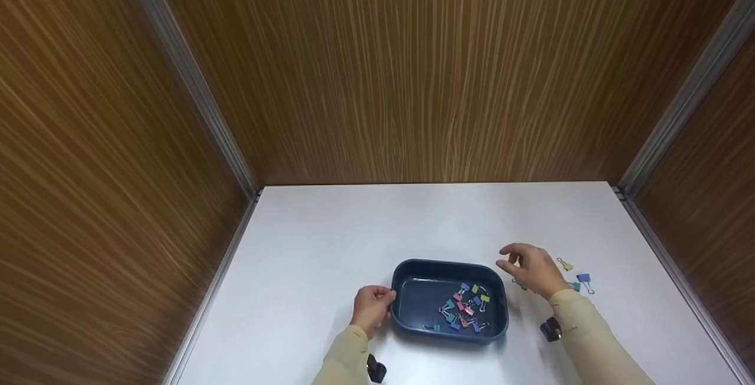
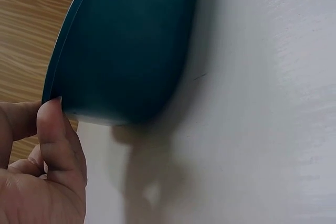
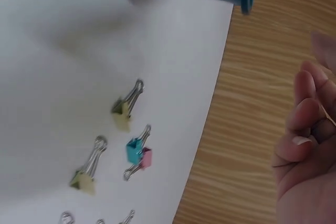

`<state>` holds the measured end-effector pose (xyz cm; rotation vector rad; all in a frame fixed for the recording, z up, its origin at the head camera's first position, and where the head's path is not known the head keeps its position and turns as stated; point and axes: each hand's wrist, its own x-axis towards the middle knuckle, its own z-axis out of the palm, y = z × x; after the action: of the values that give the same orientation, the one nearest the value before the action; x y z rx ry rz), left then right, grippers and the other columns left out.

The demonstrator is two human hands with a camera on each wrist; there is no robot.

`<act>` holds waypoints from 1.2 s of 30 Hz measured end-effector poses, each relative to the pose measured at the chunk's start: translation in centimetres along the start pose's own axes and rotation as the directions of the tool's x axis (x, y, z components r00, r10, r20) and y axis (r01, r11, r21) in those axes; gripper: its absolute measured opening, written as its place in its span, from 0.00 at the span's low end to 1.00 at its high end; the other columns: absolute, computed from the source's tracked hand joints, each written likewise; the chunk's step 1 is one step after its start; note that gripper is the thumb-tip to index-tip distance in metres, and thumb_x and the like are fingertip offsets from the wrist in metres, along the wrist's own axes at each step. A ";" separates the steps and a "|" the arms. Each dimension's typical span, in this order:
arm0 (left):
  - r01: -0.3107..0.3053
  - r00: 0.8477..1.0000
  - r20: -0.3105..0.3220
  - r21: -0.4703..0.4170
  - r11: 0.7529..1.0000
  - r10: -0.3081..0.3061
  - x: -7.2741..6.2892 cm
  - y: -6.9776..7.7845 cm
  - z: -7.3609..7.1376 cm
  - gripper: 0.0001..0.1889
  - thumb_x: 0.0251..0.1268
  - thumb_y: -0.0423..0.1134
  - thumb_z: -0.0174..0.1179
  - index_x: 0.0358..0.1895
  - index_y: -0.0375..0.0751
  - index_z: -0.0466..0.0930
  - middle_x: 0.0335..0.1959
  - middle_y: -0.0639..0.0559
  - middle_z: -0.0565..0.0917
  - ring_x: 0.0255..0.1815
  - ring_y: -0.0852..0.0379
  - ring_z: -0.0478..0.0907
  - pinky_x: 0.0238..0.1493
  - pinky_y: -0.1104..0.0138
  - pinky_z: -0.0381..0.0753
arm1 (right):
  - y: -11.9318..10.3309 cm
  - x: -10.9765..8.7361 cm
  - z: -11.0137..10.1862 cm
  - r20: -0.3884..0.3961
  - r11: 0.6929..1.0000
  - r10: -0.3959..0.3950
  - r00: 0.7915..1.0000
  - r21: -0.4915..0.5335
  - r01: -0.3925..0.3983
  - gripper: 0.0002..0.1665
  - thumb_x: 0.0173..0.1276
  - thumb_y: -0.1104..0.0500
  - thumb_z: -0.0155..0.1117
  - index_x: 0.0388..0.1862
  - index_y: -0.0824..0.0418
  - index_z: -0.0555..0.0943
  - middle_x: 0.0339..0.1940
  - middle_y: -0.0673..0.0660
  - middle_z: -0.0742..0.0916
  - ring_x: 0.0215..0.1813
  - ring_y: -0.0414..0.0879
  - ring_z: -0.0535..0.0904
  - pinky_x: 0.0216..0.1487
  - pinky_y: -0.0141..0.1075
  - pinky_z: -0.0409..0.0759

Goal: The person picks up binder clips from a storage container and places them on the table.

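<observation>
A dark blue tray [image 1: 413,332] holds several small binder clips [image 1: 469,309] in pink, teal, blue and yellow, mostly toward its right side. Thumb and finger of my left hand [image 1: 371,309] pinch the tray's left rim; in the left wrist view the thumb [image 2: 52,121] presses its outer wall. My right hand [image 1: 532,268] hovers right of the tray, thumb and forefinger apart, nothing visible between them. In the right wrist view, two yellow binder clips [image 3: 122,115], a teal binder clip [image 3: 134,151] and a pink binder clip [image 3: 147,157] lie on the table.
Right of my right hand are a loose yellow clip [image 1: 566,265] and a blue clip [image 1: 584,277]. A teal clip [image 1: 575,286] is partly hidden by my wrist. Wood-grain panels [image 1: 413,78] with metal edges enclose the white table [image 1: 307,243] at the back and sides.
</observation>
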<state>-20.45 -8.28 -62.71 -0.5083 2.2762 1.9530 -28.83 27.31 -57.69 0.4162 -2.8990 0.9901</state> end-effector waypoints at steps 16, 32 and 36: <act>0.005 1.000 0.029 -0.023 1.000 -0.004 -0.2 0.0 -0.3 0.07 0.64 0.36 0.62 0.38 0.35 0.80 0.26 0.51 0.78 0.18 0.62 0.72 0.18 0.70 0.73 | -5.4 2.8 3.0 0.194 0.947 -0.294 0.936 -0.071 0.313 0.17 0.58 0.50 0.73 0.43 0.57 0.85 0.28 0.42 0.81 0.30 0.37 0.75 0.34 0.36 0.77; 0.003 0.999 0.043 -0.042 0.999 -0.002 -1.2 0.0 -0.9 0.06 0.63 0.35 0.63 0.37 0.35 0.79 0.27 0.49 0.79 0.17 0.61 0.72 0.19 0.68 0.74 | -8.3 2.8 6.5 0.302 0.903 -0.377 0.876 -0.091 0.420 0.15 0.54 0.52 0.76 0.41 0.55 0.86 0.35 0.47 0.87 0.36 0.39 0.80 0.42 0.40 0.81; 0.008 0.999 0.043 -0.027 1.000 -0.007 -1.3 0.0 -1.0 0.06 0.64 0.35 0.62 0.37 0.36 0.78 0.28 0.49 0.79 0.17 0.61 0.72 0.20 0.68 0.74 | -8.3 2.7 7.2 0.329 0.864 -0.431 0.840 -0.120 0.490 0.14 0.51 0.54 0.78 0.37 0.55 0.87 0.33 0.47 0.87 0.36 0.40 0.80 0.43 0.41 0.80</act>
<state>-19.09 -8.99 -62.18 -0.4721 2.2222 1.9741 -28.93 16.02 -58.14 1.2729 -2.8626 0.5932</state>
